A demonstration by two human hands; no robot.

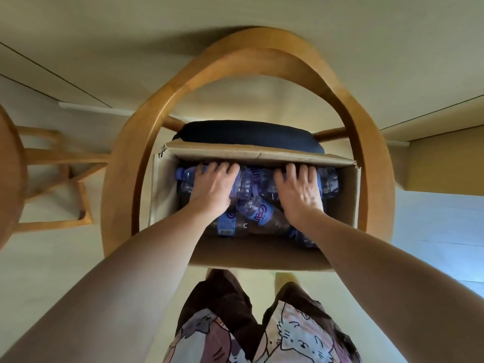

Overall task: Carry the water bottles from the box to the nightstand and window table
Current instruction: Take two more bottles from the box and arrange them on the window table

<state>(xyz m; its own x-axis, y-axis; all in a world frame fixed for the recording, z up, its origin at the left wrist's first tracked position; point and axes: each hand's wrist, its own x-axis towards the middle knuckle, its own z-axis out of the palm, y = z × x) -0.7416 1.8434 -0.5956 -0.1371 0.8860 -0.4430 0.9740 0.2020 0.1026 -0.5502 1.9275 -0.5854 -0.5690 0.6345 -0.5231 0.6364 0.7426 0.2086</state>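
An open cardboard box (351, 195) sits on a wooden armchair's dark seat (248, 134). Several clear water bottles (258, 210) with blue labels lie on their sides inside it. My left hand (213, 187) is down in the box's left half, fingers curled over a bottle with a blue cap (180, 175). My right hand (298, 189) is in the right half, fingers curled over another bottle (330, 182) by the far wall. Both hands lie on top of the bottles; no bottle is lifted.
The armchair's curved wooden arms and back (157, 121) ring the box on three sides. A second wooden chair (52, 166) stands at the left. Pale wall panels (432, 74) rise behind. My legs in patterned shorts (262, 323) are just before the chair.
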